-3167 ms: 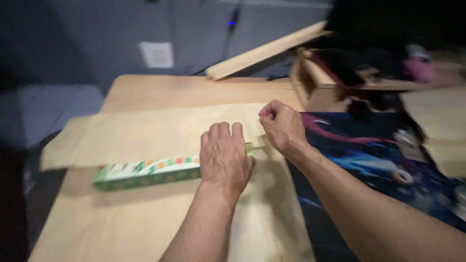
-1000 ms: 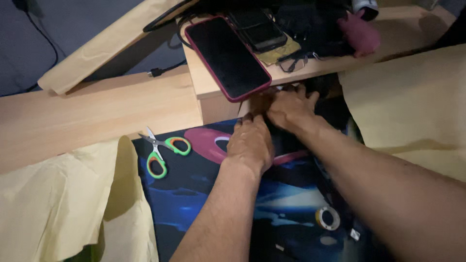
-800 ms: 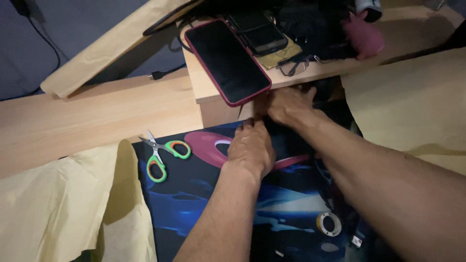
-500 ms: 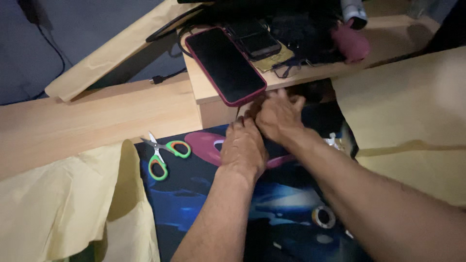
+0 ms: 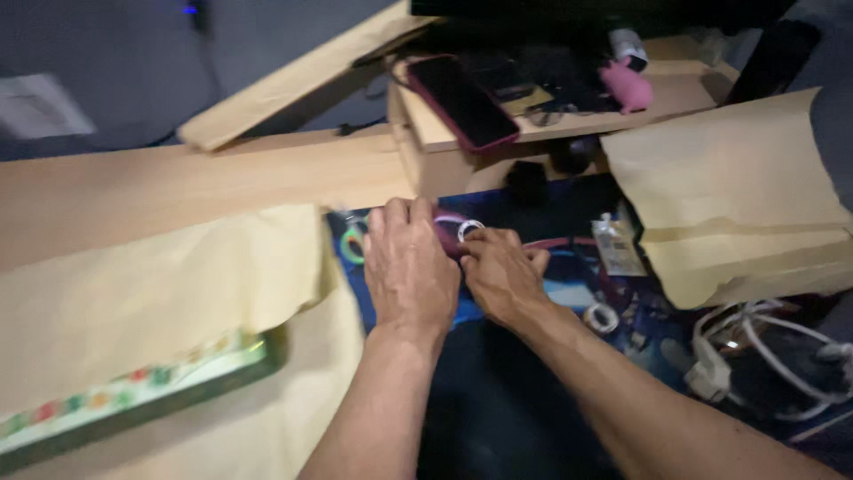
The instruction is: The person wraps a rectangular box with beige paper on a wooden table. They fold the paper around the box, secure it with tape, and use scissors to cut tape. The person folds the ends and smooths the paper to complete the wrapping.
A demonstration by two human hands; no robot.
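Observation:
My left hand (image 5: 409, 267) lies palm down on the blue desk mat (image 5: 498, 391), its fingers together over the green-handled scissors (image 5: 353, 242), which are mostly hidden. Whether it grips anything cannot be seen. My right hand (image 5: 502, 277) is right beside it, fingertips pinched at a small white tape ring (image 5: 469, 229) between the two hands. To the left, a long green patterned box (image 5: 133, 404) lies under a sheet of tan paper (image 5: 151, 293).
A wooden riser (image 5: 444, 160) at the back carries a red-cased phone (image 5: 462, 102), dark items and a pink toy (image 5: 626, 86). More tan paper (image 5: 737, 196) lies at the right. A small packet (image 5: 616, 249), another tape roll (image 5: 601, 317) and white cables (image 5: 764, 347) sit on the mat.
Both hands have drawn back from under the riser toward me and to the mat beside the scissors. The view has swung left, so the box and paper show again.

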